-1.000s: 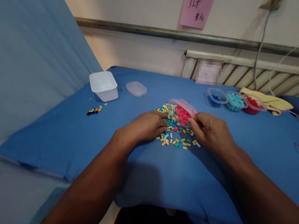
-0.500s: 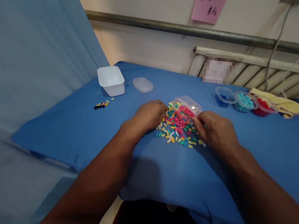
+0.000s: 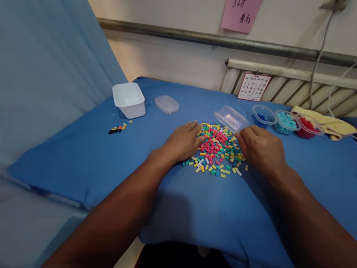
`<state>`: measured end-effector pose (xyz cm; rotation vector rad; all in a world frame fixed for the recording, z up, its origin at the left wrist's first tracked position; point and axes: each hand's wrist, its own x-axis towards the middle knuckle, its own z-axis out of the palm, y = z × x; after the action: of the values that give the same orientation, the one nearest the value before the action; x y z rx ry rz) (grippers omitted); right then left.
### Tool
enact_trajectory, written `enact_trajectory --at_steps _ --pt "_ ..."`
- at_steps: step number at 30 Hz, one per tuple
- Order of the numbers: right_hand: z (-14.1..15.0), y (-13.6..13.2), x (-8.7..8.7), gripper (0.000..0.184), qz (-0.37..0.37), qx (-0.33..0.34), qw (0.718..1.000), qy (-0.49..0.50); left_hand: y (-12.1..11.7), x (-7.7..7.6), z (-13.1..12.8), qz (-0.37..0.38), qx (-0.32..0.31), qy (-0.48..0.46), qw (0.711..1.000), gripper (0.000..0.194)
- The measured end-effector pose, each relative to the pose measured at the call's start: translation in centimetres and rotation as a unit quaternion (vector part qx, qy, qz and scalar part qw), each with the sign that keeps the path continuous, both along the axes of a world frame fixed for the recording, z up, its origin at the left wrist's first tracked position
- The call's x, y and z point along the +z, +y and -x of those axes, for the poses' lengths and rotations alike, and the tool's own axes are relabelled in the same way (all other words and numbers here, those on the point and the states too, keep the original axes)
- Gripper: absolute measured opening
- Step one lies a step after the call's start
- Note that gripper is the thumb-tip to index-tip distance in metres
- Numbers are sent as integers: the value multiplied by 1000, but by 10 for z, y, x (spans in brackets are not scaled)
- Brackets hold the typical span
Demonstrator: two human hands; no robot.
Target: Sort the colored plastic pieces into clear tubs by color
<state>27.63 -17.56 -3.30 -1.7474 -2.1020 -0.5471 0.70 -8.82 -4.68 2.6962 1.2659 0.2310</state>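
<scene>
A heap of small coloured beads [image 3: 218,149], pink, yellow, green and white, lies on the blue cloth [image 3: 190,204]. My left hand [image 3: 182,141] rests flat at the heap's left edge, fingers stretched toward the beads. My right hand [image 3: 260,147] sits at the heap's right edge, its fingers curled round the near rim of a clear plastic tub [image 3: 232,117]. The tub is tipped on its side just behind the heap and looks empty.
A white tub [image 3: 129,99] and a clear lid [image 3: 167,104] stand at the back left, with a few black and yellow beads [image 3: 117,128] nearby. Three small tubs of blue [image 3: 262,115], turquoise [image 3: 284,121] and red beads [image 3: 308,125] sit back right beside a yellow cloth [image 3: 328,122].
The pink beads have spilled out of the clear tub onto the heap. My right hand has lifted the tub back, and my left hand has slid to the heap's left edge.
</scene>
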Motion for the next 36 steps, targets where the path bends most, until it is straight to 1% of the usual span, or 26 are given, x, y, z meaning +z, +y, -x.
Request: enact_trajectory --at_steps 3,5,6,8,10,12,15,18,21,24,27,29,31,33,36 --pt "-6 2 -3 44 -6 -9 1000 14 1 0 -8 49 11 4 999 80" --pt "-12 4 -7 42 -12 -12 998 54 -1 1 -18 56 5 -4 998 85" --pt "-15 5 -9 40 -17 -14 996 81 -3 1 -25 56 -8 -7 998 88" --pt "-21 6 -14 36 -24 -20 989 144 -7 1 -41 51 -53 2 997 90" --pt "-28 6 -19 32 -31 -32 976 214 -8 0 -58 36 -103 31 993 87" --pt "-33 7 -24 30 -34 -45 960 275 -5 -2 -73 21 -121 65 990 83" --pt "-37 8 -29 30 -37 -58 941 332 10 -2 -91 13 -90 95 991 81" --pt "-41 10 -33 30 -37 -64 930 360 31 2 -98 23 -55 113 992 80" --pt "-47 14 -38 30 -32 -71 918 389 48 6 -93 28 -31 116 992 83" --pt "-54 19 -45 31 -26 -74 893 443 53 7 -75 29 -20 114 993 88" --pt "-58 25 -53 33 -18 -68 868 492 42 6 -50 34 -27 120 992 93" --pt "-61 30 -59 35 -15 -67 858 510 25 8 -36 45 -34 127 990 96" --pt "-62 33 -63 35 -19 -71 848 525 4 11 -30 57 -45 129 989 99" --pt "-63 35 -66 35 -28 -76 841 535 -18 15 -34 70 -54 125 988 101" --pt "-63 36 -67 36 -39 -77 832 547 -49 17 -58 85 -87 104 987 102"
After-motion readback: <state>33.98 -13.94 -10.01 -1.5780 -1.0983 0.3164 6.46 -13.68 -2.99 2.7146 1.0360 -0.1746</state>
